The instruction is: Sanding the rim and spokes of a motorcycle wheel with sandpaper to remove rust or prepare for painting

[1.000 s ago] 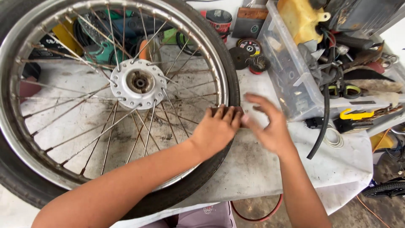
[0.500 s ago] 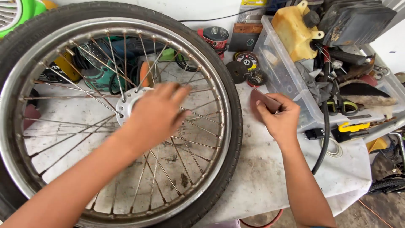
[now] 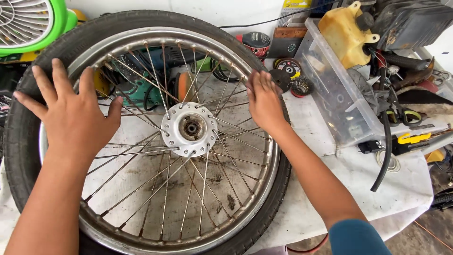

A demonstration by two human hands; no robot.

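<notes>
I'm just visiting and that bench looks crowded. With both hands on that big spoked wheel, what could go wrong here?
Three things, possibly. The left hand lies flat across the thin spokes, so fingers might slip between them and get pinched. The wheel overhangs the table's near edge and could tip or slide off. The right hand presses the rim close to the grinding discs and clear plastic bin; shifting the wheel may knock them.

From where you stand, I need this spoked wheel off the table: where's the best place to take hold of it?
Grip the tyre and rim at opposite sides, coming from above, about where the left hand and right hand rest. The wheel lies flat, so two opposed holds should balance it; the thin spokes make poor handles.
</notes>
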